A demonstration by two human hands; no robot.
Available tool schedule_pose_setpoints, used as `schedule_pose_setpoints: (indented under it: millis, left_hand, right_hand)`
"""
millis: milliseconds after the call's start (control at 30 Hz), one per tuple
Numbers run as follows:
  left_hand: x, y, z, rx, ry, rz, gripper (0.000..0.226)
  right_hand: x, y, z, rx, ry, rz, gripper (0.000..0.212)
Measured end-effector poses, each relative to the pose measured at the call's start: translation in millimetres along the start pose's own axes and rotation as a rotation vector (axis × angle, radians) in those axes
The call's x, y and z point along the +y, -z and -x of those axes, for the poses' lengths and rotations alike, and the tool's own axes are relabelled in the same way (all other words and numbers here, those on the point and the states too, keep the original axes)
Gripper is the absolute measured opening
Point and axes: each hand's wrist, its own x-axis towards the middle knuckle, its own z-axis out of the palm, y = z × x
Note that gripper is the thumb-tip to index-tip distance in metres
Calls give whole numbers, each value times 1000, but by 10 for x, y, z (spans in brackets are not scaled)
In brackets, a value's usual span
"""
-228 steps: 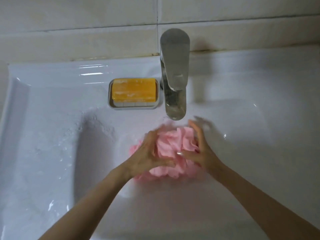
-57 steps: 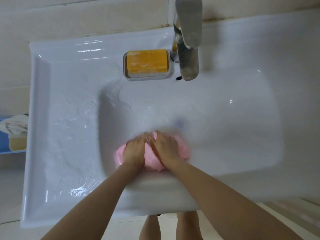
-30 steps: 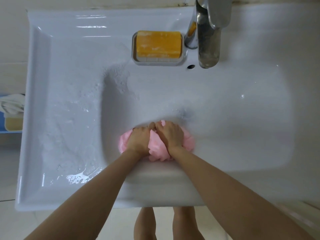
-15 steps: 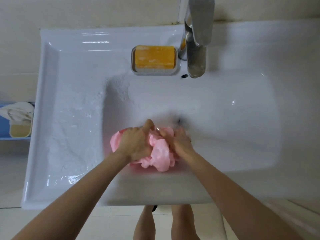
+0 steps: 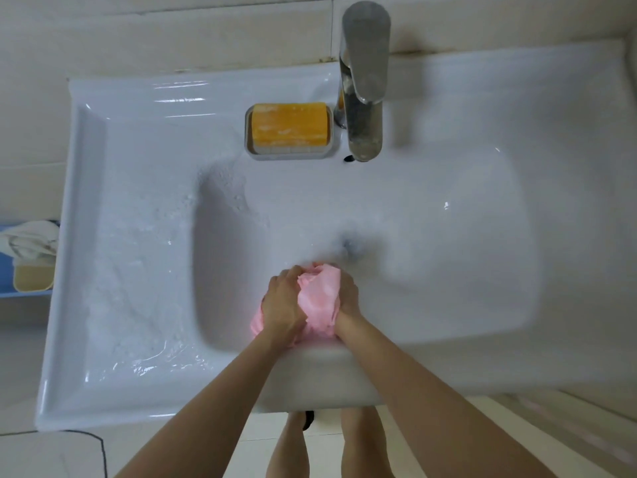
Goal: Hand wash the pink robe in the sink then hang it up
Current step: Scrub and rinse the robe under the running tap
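Both hands, left (image 5: 283,302) and right (image 5: 348,294), clench the bunched robe (image 5: 319,300) in the sink (image 5: 448,270); soaked and limp, it likely needs whole-fist grips

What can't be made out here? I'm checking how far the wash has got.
Head view only:
- pink robe: mostly covered by the left hand and right hand, so its full shape is hidden.
- drain: blurred.
- faucet: whether water runs is unclear.
- blue container: cut off by the left edge.
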Motion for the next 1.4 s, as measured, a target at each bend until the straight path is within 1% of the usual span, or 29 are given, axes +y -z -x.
schedule_pose_setpoints:
  millis: [67,133,200,233,367,467,567,633,700,733,800,867,1000,1067,1167,1233,1267,1300,1333,1367,1400]
  left_hand:
    - [7,25,-37,-39,13,-70,23]
    - [45,66,-47,-62,73,-111,22]
    - [61,92,-65,-63,176,-108,15]
    - [78,103,-79,-59,173,-107,16]
    - [52,97,-113,-50,75,-91,18]
    - [27,93,-127,-56,53,-52,16]
    - [3,96,-126,-71,7,-3,25]
    - [-15,111,-101,-92,-4,18,36]
    - [-47,92,-90,-101,-14,40,37]
    - [-56,93,-91,-107,-13,39,38]
    - [-93,85,-111,-122,-22,9,43]
    - [-124,75,-132,-128,-20,15,39]
    - [-139,68,-141,-105,-18,39,24]
    - [-155,50,-155,-102,-28,42,22]
    - [-161,50,-161,-117,-38,32,27]
    - [-144,63,-141,-132,-36,44,39]
    - [-139,61,-135,-127,-30,59,43]
    - [-134,58,-130,-112,-27,77,44]
    - [-136,53,-132,-98,-30,87,43]
    - [-138,50,-130,-86,-36,91,40]
    - [-130,60,-125,-84,-41,103,37]
  right_hand:
    - [-46,-65,18,60,126,411,30]
    - [-90,-73,34,65,194,576,33]
    - [-120,-46,35,48,202,575,32]
    - [-143,-37,40,44,202,570,32]
    - [-115,-57,-43,76,228,612,25]
    - [-84,-58,-120,12,197,659,20]
    - [-74,-56,-185,20,234,735,22]
    - [-63,-73,-190,37,227,710,13]
    - [-70,-67,-167,85,179,573,17]
    - [-81,-57,-154,130,136,471,20]
    - [-106,-26,-132,197,52,300,35]
    - [-121,-2,-138,194,22,216,44]
    - [-107,8,-183,197,1,169,44]
    - [-95,6,-194,200,-10,172,46]
    - [-114,27,-163,133,-60,179,49]
    - [-159,117,-35,39,-99,286,51]
    - [-211,211,62,28,-62,416,52]
    - [-294,334,174,87,34,519,50]
    - [-408,473,291,208,199,529,42]
    - [-584,623,423,317,359,399,26]
    - [-806,765,556,348,474,158,19]
